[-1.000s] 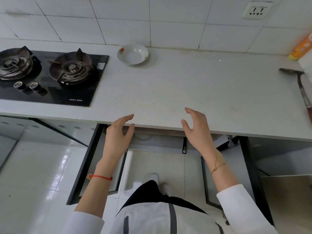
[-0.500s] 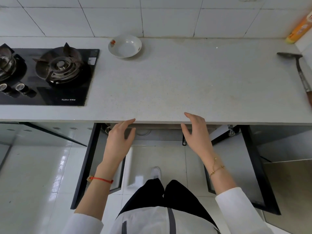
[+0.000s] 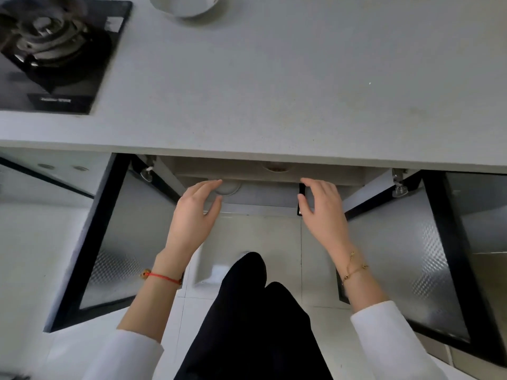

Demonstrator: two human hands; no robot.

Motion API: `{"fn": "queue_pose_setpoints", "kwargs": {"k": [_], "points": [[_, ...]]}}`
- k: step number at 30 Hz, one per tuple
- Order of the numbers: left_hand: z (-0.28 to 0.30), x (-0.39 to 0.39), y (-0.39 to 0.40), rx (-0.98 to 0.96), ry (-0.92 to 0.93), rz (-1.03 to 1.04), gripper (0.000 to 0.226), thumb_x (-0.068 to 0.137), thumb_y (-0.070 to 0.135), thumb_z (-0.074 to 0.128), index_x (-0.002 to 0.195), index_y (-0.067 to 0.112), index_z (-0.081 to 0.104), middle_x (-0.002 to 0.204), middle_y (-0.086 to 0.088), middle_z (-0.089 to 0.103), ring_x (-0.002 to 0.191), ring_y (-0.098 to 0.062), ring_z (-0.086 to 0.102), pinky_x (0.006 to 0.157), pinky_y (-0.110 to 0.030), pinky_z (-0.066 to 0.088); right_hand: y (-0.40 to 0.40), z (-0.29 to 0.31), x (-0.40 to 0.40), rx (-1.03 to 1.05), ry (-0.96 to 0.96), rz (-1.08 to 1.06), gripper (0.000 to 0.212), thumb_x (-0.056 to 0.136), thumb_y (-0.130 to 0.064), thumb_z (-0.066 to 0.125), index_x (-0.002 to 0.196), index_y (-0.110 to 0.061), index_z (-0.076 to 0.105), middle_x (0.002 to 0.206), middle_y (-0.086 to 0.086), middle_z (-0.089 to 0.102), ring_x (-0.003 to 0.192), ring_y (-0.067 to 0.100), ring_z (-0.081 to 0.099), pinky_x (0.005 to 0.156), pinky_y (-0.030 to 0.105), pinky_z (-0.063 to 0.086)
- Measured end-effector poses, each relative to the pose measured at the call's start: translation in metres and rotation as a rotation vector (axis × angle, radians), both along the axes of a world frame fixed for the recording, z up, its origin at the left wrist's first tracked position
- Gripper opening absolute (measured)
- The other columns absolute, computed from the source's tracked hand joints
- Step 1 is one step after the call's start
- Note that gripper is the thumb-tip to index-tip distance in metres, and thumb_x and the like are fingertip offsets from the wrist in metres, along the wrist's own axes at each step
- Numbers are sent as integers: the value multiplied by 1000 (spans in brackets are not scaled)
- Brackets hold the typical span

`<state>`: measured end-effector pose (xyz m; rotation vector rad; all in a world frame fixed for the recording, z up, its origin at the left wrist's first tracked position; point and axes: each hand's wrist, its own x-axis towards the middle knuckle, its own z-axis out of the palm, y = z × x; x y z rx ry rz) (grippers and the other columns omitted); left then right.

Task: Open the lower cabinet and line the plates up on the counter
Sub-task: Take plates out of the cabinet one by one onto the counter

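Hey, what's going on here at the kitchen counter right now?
A person stands at the counter with both lower cabinet doors, the left door and the right door, swung open. Both hands reach toward the cabinet opening under the counter edge: the left hand and right hand are open and hold nothing. A pale round rim, maybe a plate, shows by the left hand's fingers. One white dish sits on the counter beside the stove.

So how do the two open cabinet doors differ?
The left door swings out leftward and shows whole; the right door swings rightward and runs off the frame's bottom corner. The left hand overlaps the left door's inner edge; the right hand overlaps the right door's. Both are black-framed with patterned panels.
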<state>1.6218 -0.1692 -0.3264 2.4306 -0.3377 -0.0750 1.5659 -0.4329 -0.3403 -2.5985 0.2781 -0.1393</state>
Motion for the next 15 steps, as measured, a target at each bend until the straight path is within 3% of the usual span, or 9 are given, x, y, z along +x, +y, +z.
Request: {"fn": "queue_pose_setpoints", "kwargs": {"k": [10, 15], "points": [[-160, 46, -28, 22, -72, -17, 34, 95, 23, 54, 128, 18, 59, 125, 1, 63, 116, -19, 57, 99, -34, 46, -26, -157, 42, 2, -62, -13, 37, 95, -27, 48, 130, -13, 52, 125, 2, 58, 116, 22, 48, 101, 34, 39], [-235, 76, -39, 11, -143, -18, 32, 93, 21, 56, 125, 16, 62, 105, -7, 66, 93, -28, 60, 78, -26, 45, -39, -230, 70, -27, -112, -26, 38, 95, -26, 49, 130, -12, 52, 124, 4, 58, 117, 24, 49, 103, 28, 30]]}}
